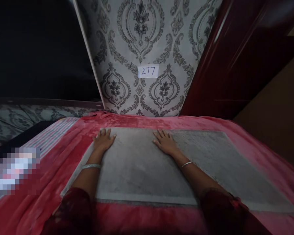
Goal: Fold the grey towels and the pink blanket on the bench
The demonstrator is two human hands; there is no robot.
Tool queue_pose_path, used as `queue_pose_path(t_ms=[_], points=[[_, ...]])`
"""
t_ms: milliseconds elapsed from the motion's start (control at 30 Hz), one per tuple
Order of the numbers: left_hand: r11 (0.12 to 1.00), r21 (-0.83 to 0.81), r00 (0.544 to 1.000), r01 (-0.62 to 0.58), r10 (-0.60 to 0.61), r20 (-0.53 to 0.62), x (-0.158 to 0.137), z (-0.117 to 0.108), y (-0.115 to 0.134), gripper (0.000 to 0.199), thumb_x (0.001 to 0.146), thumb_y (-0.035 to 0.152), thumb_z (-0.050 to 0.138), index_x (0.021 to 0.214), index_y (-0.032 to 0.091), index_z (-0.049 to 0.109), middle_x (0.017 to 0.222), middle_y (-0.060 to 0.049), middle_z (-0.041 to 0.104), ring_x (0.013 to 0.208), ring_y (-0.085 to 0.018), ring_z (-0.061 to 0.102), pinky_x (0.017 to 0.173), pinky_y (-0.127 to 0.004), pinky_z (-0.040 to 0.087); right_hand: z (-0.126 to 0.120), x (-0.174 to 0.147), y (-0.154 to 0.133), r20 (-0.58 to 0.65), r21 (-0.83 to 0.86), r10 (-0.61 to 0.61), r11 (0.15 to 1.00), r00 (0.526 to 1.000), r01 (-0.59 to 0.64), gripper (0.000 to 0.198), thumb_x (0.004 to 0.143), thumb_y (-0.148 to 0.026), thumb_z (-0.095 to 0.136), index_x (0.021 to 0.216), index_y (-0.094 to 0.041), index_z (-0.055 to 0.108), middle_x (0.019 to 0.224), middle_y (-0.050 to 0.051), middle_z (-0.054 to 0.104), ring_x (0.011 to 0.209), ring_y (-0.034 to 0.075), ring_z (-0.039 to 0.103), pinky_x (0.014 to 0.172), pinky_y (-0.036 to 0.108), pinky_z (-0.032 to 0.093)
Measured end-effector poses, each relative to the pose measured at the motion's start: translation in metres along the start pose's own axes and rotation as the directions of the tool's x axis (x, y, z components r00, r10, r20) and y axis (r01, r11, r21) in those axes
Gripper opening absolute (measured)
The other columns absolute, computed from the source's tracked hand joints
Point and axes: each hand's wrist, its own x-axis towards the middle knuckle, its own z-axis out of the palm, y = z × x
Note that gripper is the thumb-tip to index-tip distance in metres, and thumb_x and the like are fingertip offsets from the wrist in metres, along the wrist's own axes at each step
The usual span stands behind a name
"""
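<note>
A grey rectangular cloth (142, 163), perhaps a towel or mat, lies spread flat with a paler band along its near edge. My left hand (103, 140) rests palm down near its far left corner, fingers spread. Flat on the far part of the cloth, right of the middle, lies my right hand (166, 142), its fingers also apart. Neither hand grips anything. I wear a bangle on each wrist and dark red sleeves. My forearms cover parts of the cloth.
A red and pink plush blanket (71, 156) lies under the cloth. To the left are a striped fabric (52, 132) and a blurred-out patch. Behind stand a patterned wall with a paper label (148, 70) reading 277, a large dark screen (39, 49) and a glossy dark red panel (225, 65).
</note>
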Motion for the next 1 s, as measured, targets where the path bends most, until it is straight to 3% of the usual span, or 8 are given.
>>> queue_pose_path(t_ms=[200, 267, 367, 433, 533, 633, 767, 1000], points=[[1.000, 0.001, 0.999, 0.021, -0.020, -0.030, -0.005, 0.000, 0.001, 0.074, 0.099, 0.059, 0.026, 0.161, 0.021, 0.032, 0.170, -0.017, 0.021, 0.153, -0.044, 0.022, 0.117, -0.068, 0.023, -0.001, 0.008, 0.024, 0.029, 0.003, -0.046, 0.999, 0.999, 0.046, 0.063, 0.106, -0.056, 0.028, 0.163, -0.030, 0.029, 0.169, 0.007, 0.021, 0.155, 0.031, 0.019, 0.122, 0.059, 0.019], [1.000, 0.001, 0.999, 0.025, -0.025, -0.029, -0.003, -0.001, 0.001, 0.074, 0.098, 0.061, 0.025, 0.161, 0.021, 0.032, 0.170, -0.017, 0.021, 0.153, -0.044, 0.023, 0.117, -0.068, 0.024, -0.005, 0.008, 0.054, 0.027, -0.014, -0.019, 1.000, 0.999, 0.019, 0.061, 0.106, -0.055, 0.027, 0.162, -0.030, 0.030, 0.168, 0.006, 0.024, 0.155, 0.030, 0.021, 0.122, 0.058, 0.019], [0.999, 0.003, 0.999, 0.032, -0.032, -0.031, 0.001, 0.001, 0.000, 0.075, 0.098, 0.062, 0.024, 0.161, 0.023, 0.032, 0.170, -0.016, 0.021, 0.153, -0.044, 0.023, 0.117, -0.067, 0.024, -0.009, -0.005, 0.122, -0.004, -0.046, 0.143, 0.989, 0.990, -0.143, 0.061, 0.105, -0.053, 0.027, 0.161, -0.029, 0.034, 0.167, 0.007, 0.028, 0.153, 0.030, 0.025, 0.121, 0.060, 0.022], [0.999, -0.001, 0.998, 0.035, -0.035, -0.042, 0.004, 0.004, -0.001, 0.075, 0.097, 0.063, 0.024, 0.161, 0.024, 0.032, 0.170, -0.015, 0.021, 0.153, -0.043, 0.024, 0.117, -0.067, 0.025, -0.012, -0.025, 0.175, -0.047, -0.044, 0.287, 0.956, 0.957, -0.289, 0.060, 0.105, -0.052, 0.026, 0.160, -0.029, 0.037, 0.166, 0.008, 0.030, 0.152, 0.032, 0.027, 0.119, 0.064, 0.024], [0.999, -0.008, 0.997, 0.039, -0.040, -0.073, 0.009, 0.010, -0.004, 0.075, 0.097, 0.064, 0.025, 0.161, 0.025, 0.032, 0.170, -0.015, 0.022, 0.152, -0.044, 0.025, 0.115, -0.069, 0.027, -0.014, -0.065, 0.246, -0.108, -0.004, 0.493, 0.868, 0.863, -0.497, 0.063, 0.104, -0.052, 0.025, 0.160, -0.025, 0.036, 0.166, 0.012, 0.029, 0.152, 0.036, 0.026, 0.116, 0.069, 0.024], [0.999, -0.004, 0.994, 0.046, -0.046, -0.097, 0.014, 0.014, -0.006, 0.075, 0.096, 0.064, 0.026, 0.161, 0.026, 0.033, 0.169, -0.016, 0.023, 0.151, -0.045, 0.027, 0.113, -0.071, 0.027, -0.014, -0.098, 0.289, -0.103, 0.069, 0.618, 0.786, 0.779, -0.614, 0.069, 0.105, -0.056, 0.017, 0.162, -0.020, 0.032, 0.168, 0.015, 0.022, 0.153, 0.038, 0.022, 0.116, 0.067, 0.023], [0.999, 0.014, 0.994, 0.041, -0.039, -0.100, 0.016, 0.014, -0.006, 0.075, 0.096, 0.063, 0.025, 0.161, 0.025, 0.033, 0.169, -0.016, 0.023, 0.150, -0.044, 0.030, 0.114, -0.070, 0.027, -0.010, -0.112, 0.303, -0.096, 0.109, 0.639, 0.769, 0.763, -0.630, 0.068, 0.105, -0.053, 0.017, 0.162, -0.019, 0.032, 0.168, 0.014, 0.023, 0.153, 0.036, 0.022, 0.118, 0.064, 0.024], [1.000, 0.011, 0.999, 0.026, -0.026, -0.045, 0.005, 0.003, -0.001, 0.076, 0.097, 0.061, 0.022, 0.162, 0.021, 0.030, 0.170, -0.016, 0.021, 0.153, -0.043, 0.023, 0.117, -0.066, 0.026, -0.018, -0.111, 0.289, -0.127, 0.089, 0.647, 0.763, 0.752, -0.641, 0.066, 0.103, -0.049, 0.019, 0.160, -0.020, 0.037, 0.165, 0.015, 0.031, 0.149, 0.035, 0.031, 0.117, 0.063, 0.028]])
